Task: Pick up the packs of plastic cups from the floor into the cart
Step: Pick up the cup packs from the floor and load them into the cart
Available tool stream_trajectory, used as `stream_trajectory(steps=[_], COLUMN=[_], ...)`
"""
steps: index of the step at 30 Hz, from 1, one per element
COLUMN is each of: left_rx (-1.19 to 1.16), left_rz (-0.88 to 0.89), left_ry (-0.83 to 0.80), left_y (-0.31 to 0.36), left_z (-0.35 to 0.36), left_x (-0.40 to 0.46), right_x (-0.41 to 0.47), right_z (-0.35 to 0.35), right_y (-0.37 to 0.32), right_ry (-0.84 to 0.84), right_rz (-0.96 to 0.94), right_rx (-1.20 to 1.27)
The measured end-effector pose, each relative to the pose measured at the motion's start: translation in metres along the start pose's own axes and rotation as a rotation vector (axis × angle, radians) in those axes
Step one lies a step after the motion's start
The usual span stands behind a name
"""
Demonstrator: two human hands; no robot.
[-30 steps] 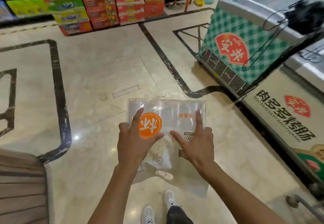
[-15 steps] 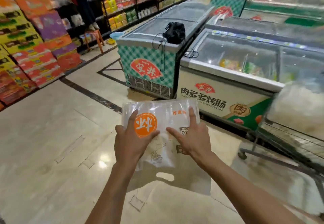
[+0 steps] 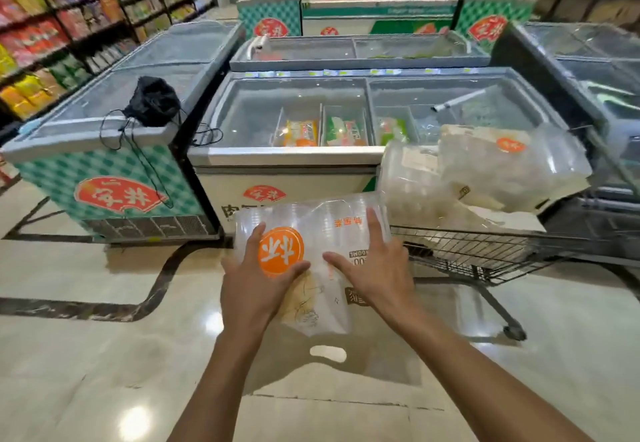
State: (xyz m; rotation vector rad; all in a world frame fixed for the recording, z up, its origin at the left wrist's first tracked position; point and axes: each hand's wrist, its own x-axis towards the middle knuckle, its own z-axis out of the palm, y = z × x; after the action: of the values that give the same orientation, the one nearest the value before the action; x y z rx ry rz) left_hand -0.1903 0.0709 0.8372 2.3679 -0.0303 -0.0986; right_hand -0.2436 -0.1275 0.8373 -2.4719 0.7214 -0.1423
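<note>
Head view: a pack of plastic cups (image 3: 311,233) is gripped crosswise, long axis left-right, by the left hand (image 3: 256,279) and right hand (image 3: 377,272), fingers spread. More cup packs (image 3: 485,171) are piled in the wire cart (image 3: 485,251).

Since a second ago the view has swung from open floor to face the glass-topped freezer (image 3: 298,123), which was off to the right and now stands straight ahead. The pack of plastic cups (image 3: 311,230), gripped between the left hand (image 3: 256,279) and right hand (image 3: 375,268), was held over bare floor and is now raised in front of the freezer's lower front panel. The wire cart (image 3: 485,251), absent at first and only half in view afterwards, now shows just right of the pack in front of the freezer, with other cup packs (image 3: 485,171) piled in it.
</note>
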Motion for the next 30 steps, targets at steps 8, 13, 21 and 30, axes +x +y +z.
stream_trajectory(steps=[8,13,21,30], left_rx=[-0.019,-0.016,0.040,0.046], left_rz=[0.127,0.145,0.203,0.391], left_ry=[-0.173,-0.251,-0.336,-0.303], left_y=[0.081,0.132,0.230,0.421], left_z=[0.113,0.165,0.242,0.354], left_x=[0.100,0.168,0.260,0.345], right_x=[0.114,0.192,0.314,0.481], right_z=[-0.032,-0.045,-0.085,-0.210], right_y=[0.076,0.103,0.155,0.253], right_ry=[0.092,0.115,0.150,0.258], right_rz=[0.183,0.282,0.372,0.375], right_rx=[-0.024,-0.008,-0.009,0.082])
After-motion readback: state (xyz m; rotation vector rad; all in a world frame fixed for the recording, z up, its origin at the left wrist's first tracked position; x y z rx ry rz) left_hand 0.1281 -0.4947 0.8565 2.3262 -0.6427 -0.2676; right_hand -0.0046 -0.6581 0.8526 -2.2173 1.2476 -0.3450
